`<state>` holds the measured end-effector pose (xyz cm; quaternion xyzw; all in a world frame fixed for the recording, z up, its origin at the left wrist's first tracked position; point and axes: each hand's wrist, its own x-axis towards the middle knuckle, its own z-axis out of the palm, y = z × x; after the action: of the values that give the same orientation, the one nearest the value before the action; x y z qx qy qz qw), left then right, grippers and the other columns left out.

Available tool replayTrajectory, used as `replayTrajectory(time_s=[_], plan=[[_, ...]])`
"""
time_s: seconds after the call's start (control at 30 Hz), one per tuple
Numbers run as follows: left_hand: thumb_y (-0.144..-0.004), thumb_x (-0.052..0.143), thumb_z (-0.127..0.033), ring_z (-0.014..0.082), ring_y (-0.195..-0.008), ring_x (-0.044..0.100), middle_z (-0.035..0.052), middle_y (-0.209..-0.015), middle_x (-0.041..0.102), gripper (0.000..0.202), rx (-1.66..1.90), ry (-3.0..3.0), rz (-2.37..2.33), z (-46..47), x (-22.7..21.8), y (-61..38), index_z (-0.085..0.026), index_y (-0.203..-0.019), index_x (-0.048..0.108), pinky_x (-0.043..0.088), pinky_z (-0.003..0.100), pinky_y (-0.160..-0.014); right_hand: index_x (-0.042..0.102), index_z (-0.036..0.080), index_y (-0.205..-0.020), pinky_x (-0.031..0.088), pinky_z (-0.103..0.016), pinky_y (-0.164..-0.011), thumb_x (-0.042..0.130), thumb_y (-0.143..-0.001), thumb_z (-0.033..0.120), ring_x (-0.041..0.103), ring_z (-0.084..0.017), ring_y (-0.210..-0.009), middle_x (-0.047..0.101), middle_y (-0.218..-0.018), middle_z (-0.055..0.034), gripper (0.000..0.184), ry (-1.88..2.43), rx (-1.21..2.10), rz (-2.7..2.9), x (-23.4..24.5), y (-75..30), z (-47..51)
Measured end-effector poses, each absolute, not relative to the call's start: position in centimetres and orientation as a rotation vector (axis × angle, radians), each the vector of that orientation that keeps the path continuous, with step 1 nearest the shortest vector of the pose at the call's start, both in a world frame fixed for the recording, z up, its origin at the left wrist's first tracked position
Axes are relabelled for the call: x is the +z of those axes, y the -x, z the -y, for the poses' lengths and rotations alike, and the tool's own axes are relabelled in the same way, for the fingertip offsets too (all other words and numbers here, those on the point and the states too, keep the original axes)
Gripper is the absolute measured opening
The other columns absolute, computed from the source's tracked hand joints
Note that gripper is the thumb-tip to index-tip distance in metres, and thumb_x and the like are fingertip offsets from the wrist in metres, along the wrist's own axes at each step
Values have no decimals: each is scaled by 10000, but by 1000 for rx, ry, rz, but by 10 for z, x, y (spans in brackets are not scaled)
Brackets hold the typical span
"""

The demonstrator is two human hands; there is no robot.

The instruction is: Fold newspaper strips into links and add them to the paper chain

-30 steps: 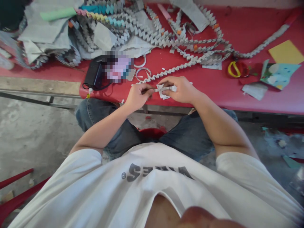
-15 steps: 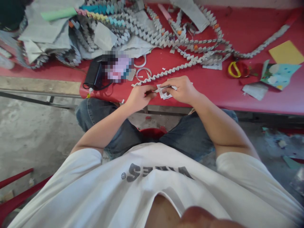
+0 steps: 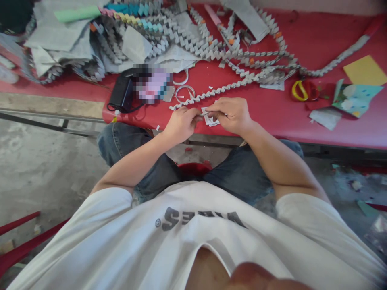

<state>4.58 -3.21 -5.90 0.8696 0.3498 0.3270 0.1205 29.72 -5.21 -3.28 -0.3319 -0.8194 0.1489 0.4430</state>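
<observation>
Between my fingertips is a thin strip of folded paper [image 3: 204, 114], small and partly covered. My left hand [image 3: 183, 123] pinches its left end, and my right hand [image 3: 234, 114] pinches the other end. Both hands are closed over the front edge of the red table. Under the strip lie several printed paper pieces [image 3: 211, 121], partly hidden by my right hand. Just beyond my hands, a zigzag chain of folded paper [image 3: 217, 91] runs from above my left hand up to the right.
Many folded-paper chains [image 3: 193, 46] and newsprint sheets [image 3: 60, 36] heap at the back. Left of my hands are a black power adapter [image 3: 121, 94] and white rings [image 3: 185, 92]. Yellow-handled scissors [image 3: 300, 90], a yellow paper [image 3: 365, 71] and a patterned card [image 3: 353, 98] lie right.
My hands have come closer together, and the strip now spans both sets of fingertips. More of the printed pieces' left side is uncovered. The view has shifted slightly.
</observation>
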Motion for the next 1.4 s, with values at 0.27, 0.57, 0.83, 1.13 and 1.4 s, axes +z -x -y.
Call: replayTrajectory(time_s=[0.27, 0.57, 0.83, 1.13, 1.4], plan=[[-1182, 401, -355, 259, -771, 760, 97, -799, 799, 432, 847, -2867, -1185, 32, -51, -48, -181, -1064, 779, 511, 449, -841, 811, 226, -1001, 607, -339, -760, 623, -1150, 393, 778, -204, -759, 829, -844, -40, 292, 957, 241, 1995, -36, -281, 55], [-1205, 317, -402, 255, -778, 759, 99, -778, 773, 527, 661, -2880, -1248, 37, -52, -54, -178, -982, 738, 558, 482, -937, 767, 215, -1052, 525, -394, -734, 534, -1164, 358, 716, -233, -746, 816, -873, -71, 296, 972, 70, 2104, -51, -279, 53], [-1141, 422, -358, 252, -779, 722, 106, -803, 774, 403, 549, -2802, -1039, 22, -50, -44, -172, -1090, 776, 591, 481, -1018, 799, 225, -968, 506, -392, -730, 607, -1069, 321, 714, -236, -719, 816, -820, -53, 237, 1130, 306, 2082, -37, -284, 55], [-1007, 598, -258, 254, -785, 730, 84, -791, 808, 227, 606, -2428, -1123, 32, -38, -52, -201, -912, 796, 601, 441, -888, 821, 214, -923, 512, -379, -692, 663, -1016, 338, 696, -215, -668, 806, -763, -41, 221, 1189, 537, 1994, -36, -273, 58], [-978, 591, -183, 204, -718, 738, 44, -751, 823, 266, 519, -2198, -1149, 24, -22, -33, -207, -788, 776, 532, 353, -747, 769, 224, -827, 504, -367, -535, 753, -1055, 643, 649, -187, -535, 727, -642, -42, 478, 1246, 634, 1775, -29, -312, 39]])
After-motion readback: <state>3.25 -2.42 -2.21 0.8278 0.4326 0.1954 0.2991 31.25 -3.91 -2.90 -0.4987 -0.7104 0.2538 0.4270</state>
